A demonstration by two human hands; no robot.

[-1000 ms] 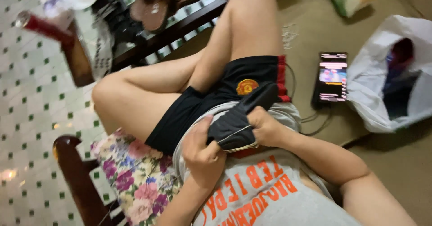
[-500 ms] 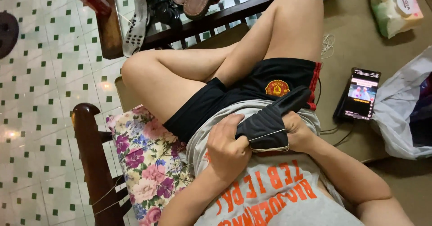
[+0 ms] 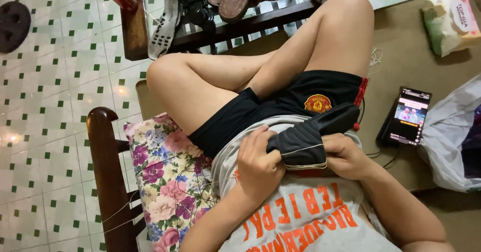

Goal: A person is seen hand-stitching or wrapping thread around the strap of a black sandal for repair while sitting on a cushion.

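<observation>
— On the lap, what sits between the two hands?
— A dark folded cloth (image 3: 305, 139) with a pale thread across it, lying over the grey shirt (image 3: 300, 217), just below the black shorts (image 3: 280, 106).
— How do the fingers stand?
— The left hand (image 3: 258, 161) pinches the cloth's left edge; the right hand (image 3: 345, 154) grips its right end, fingers curled under.
— Anything nearby?
— A lit phone (image 3: 408, 115) beside the right thigh, and a floral cushion (image 3: 165, 182) on the left.

dark grey cloth (image 3: 305, 140) | folded, bunched (pale thread across it) | on lap, against grey shirt
</observation>
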